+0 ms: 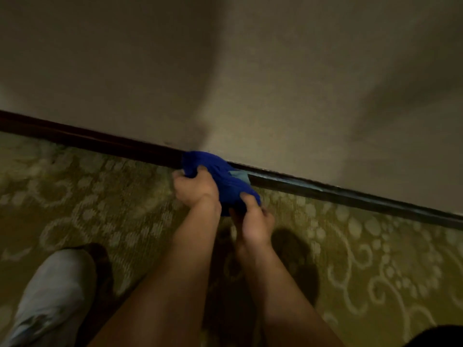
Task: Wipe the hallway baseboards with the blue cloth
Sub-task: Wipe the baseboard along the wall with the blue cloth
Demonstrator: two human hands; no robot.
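Observation:
A dark wooden baseboard (pixel 95 142) runs diagonally from the upper left to the lower right, where the beige wall meets the carpet. The bunched blue cloth (pixel 220 176) rests against the baseboard near the middle of the view. My left hand (pixel 194 187) grips the cloth's left end, fingers curled around it. My right hand (pixel 253 221) holds the cloth's lower right end, just off the baseboard and above the carpet. A pale label patch shows on the cloth beside the baseboard. The picture is blurred.
Olive-green carpet (pixel 375 266) with a pale swirl-and-dot pattern covers the floor. My left leg in light grey trousers (pixel 52 294) is at the lower left. The beige wall (pixel 275 71) fills the upper half, crossed by shadows.

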